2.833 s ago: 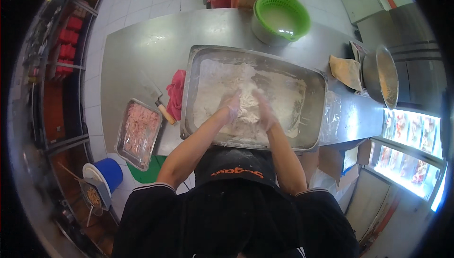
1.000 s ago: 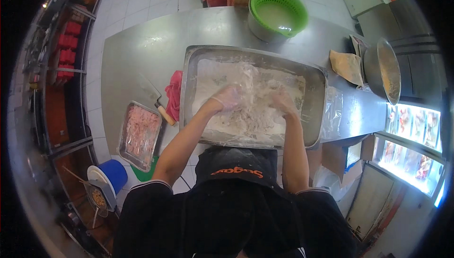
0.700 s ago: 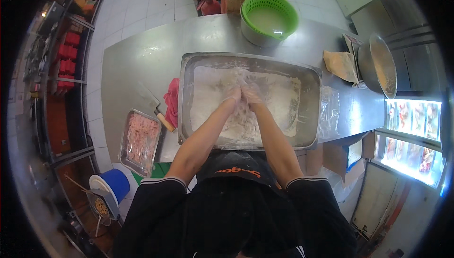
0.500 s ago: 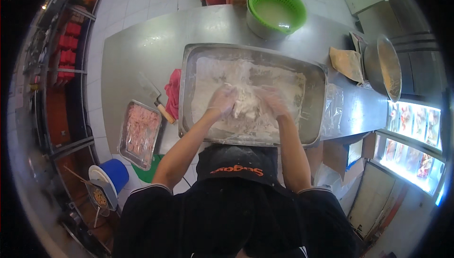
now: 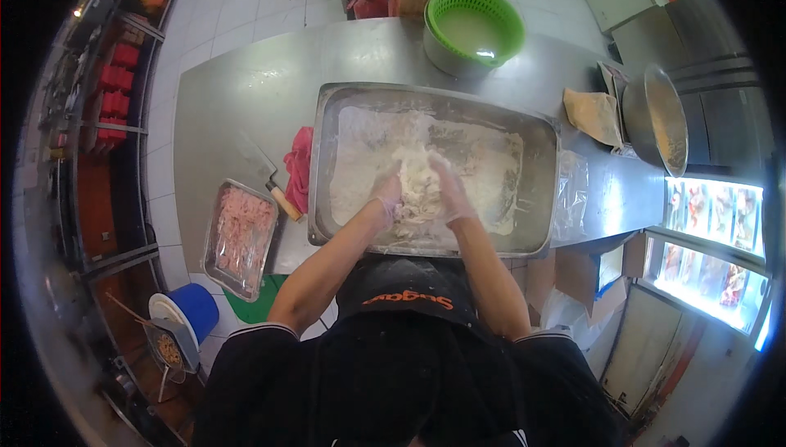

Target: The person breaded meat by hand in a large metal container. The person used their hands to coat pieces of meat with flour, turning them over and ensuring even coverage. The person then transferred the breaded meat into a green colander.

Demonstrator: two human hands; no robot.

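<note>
Heap of flour-coated pieces lies btwn both hands, approx. centre of frame, in the steel pan w/ loose white powder. Its long axis runs up-down in frame; L hand is at its left flank, R hand at its right, about equally near. Both are cupped, not clenched; if fingertips grip, I cannot tell. Pan rests on steel table; tiled floor shows upper left, green colander upper centre.

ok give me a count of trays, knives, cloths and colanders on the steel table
trays: 2, a large steel tray and a small metal tray
knife: 1
pink cloth: 1
green colander: 1
total: 5
</note>
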